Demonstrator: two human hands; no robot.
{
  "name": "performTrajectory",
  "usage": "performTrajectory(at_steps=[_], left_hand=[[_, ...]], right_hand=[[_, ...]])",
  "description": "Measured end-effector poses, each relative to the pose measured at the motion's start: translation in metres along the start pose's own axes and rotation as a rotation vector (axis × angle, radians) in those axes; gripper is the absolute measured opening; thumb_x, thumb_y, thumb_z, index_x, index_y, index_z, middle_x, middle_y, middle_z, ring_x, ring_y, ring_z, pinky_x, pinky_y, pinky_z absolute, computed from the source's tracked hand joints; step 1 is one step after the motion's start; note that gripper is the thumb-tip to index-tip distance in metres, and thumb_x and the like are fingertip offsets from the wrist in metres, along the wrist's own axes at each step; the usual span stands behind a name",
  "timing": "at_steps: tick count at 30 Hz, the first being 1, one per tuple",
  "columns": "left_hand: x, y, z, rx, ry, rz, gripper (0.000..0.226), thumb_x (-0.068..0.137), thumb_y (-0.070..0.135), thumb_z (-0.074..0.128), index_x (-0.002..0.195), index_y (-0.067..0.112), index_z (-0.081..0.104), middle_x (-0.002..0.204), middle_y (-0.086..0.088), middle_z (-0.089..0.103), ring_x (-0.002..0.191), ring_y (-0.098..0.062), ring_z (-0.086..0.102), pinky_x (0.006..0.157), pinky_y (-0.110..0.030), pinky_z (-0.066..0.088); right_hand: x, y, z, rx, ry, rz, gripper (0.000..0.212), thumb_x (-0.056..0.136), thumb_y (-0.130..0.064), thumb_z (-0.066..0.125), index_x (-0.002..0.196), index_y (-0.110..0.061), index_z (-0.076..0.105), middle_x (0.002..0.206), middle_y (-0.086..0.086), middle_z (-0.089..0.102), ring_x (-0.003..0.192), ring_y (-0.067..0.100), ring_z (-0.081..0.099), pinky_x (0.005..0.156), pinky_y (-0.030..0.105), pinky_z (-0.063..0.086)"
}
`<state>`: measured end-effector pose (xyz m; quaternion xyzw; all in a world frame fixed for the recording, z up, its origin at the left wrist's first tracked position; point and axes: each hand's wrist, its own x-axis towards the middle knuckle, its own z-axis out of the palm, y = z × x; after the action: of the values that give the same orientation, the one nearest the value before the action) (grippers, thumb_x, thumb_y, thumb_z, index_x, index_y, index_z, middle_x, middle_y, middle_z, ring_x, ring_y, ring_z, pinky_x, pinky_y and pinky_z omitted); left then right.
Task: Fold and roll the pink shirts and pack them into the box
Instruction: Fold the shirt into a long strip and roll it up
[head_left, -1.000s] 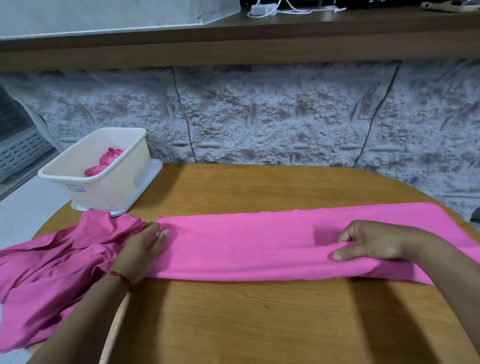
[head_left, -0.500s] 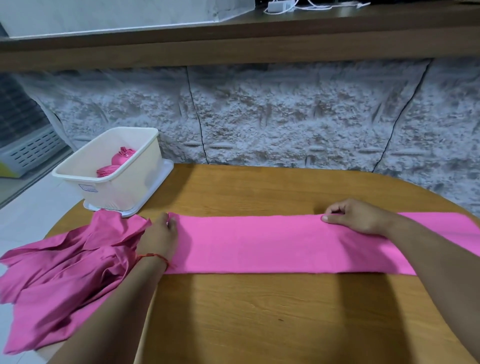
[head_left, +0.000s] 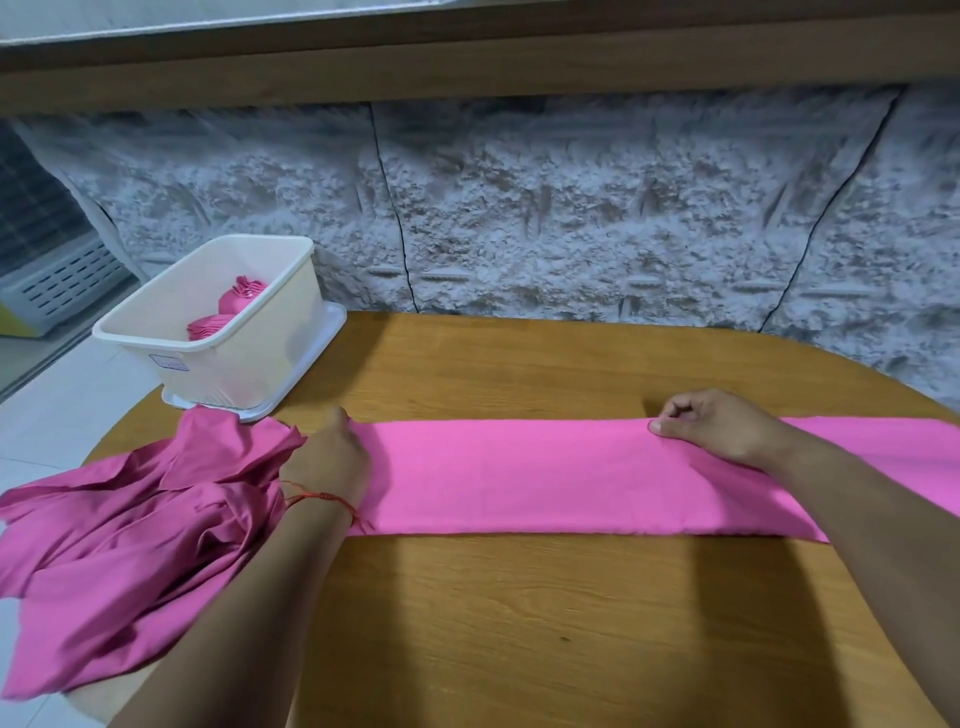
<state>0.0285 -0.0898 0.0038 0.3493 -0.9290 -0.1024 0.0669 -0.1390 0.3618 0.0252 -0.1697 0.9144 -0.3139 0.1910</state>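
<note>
A white box (head_left: 156, 340) stands on a white lid (head_left: 332, 318) at the far left of a round wooden table (head_left: 519, 623). Inside the box are two rolled pink shirts (head_left: 240, 301), close to its right wall. Just in front of the box lies a messy pile of pink shirts (head_left: 130, 509). One corner of the pile touches the lid under the box, and the rest hangs off the table edge on the near side. To the right of the box, and a bit nearer to the person, lies the folded pink shirt (head_left: 545, 478). It is flat on the table, folded into one long strip that runs away from the box to the right. The left hand (head_left: 332, 457) is at the end of the strip closest to the box, right beside the pile. Its fingers curl down over the far corner of the strip and hold it. A thin red string (head_left: 322, 500) goes around that wrist. The right hand (head_left: 711, 426) is well away from the box, far along the strip. Its fingers are bent, and its thumb and fingers pinch the far edge of the strip. Behind the box is a rough gray stone wall (head_left: 571, 208).
</note>
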Motion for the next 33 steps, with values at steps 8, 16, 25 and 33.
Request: performTrajectory(at_steps=[8,16,25,33], left_hand=[[-0.008,-0.006,-0.005,0.04,0.041,0.037,0.029,0.102,0.015,0.04,0.126,0.014,0.056,0.13,-0.016,0.056,0.124,-0.039,0.049,0.095,-0.05,0.047],[0.012,-0.007,-0.006,0.027,0.079,0.172,0.03,0.102,0.016,0.04,0.127,0.016,0.057,0.129,-0.014,0.055,0.12,-0.038,0.05,0.086,-0.049,0.048],[-0.093,0.165,-0.001,0.063,0.039,0.776,0.042,0.096,0.012,0.045,0.132,0.031,0.057,0.13,0.006,0.061,0.121,-0.02,0.053,0.098,-0.039,0.042],[-0.161,0.286,0.046,-0.102,-0.163,0.926,0.035,0.103,0.018,0.044,0.137,0.026,0.053,0.135,0.007,0.056,0.127,-0.018,0.047,0.106,-0.04,0.039]], right_hand=[[-0.01,0.004,-0.006,-0.247,0.102,0.016,0.042,0.08,-0.077,0.067,0.078,-0.035,0.067,0.078,-0.012,0.072,0.079,0.011,0.066,0.077,0.039,0.056],[-0.047,0.018,-0.015,-0.356,0.087,0.031,0.044,0.084,-0.083,0.057,0.093,-0.04,0.066,0.117,-0.013,0.073,0.1,0.014,0.066,0.089,0.038,0.055],[-0.069,0.021,0.002,-0.396,0.159,-0.016,0.059,0.094,-0.077,0.051,0.138,-0.041,0.061,0.14,-0.013,0.065,0.122,0.017,0.062,0.09,0.032,0.048],[-0.075,0.02,0.005,-0.404,0.207,-0.027,0.042,0.097,-0.065,0.056,0.119,-0.032,0.069,0.106,-0.003,0.074,0.101,0.024,0.068,0.081,0.037,0.057]])
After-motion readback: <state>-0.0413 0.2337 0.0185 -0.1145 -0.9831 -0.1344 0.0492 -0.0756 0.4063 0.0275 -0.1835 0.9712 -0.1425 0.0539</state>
